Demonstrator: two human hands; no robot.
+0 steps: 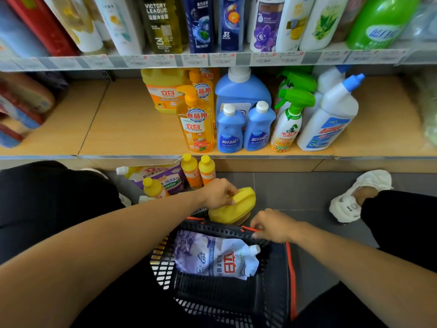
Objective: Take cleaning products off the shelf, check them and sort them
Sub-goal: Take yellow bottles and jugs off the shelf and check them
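Here, left fingers (pixel 230 193) round yellow jug (pixel 240 210) at basket rim (pixel 212 227) (right fingers (pixel 257 227) round orange handle (pixel 292 268))

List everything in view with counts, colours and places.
upper-shelf bottles: a row, mixed colours, top shelf
dish soap bottles: several, orange-yellow, lower shelf
detergent bottles: three, blue, lower shelf
spray bottles: at least two, white, green triggers, lower shelf
toilet cleaner bottles: two, white, blue caps, lower shelf
small bottles: three, orange, yellow caps, floor
purple pouch: at least one, floor
yellow jug: one, beside basket
basket: one, black, orange handles, floor
lavender pouch: one, inside basket
white shoe: one, floor, right
left hand: grips yellow jug
right hand: grips basket handle
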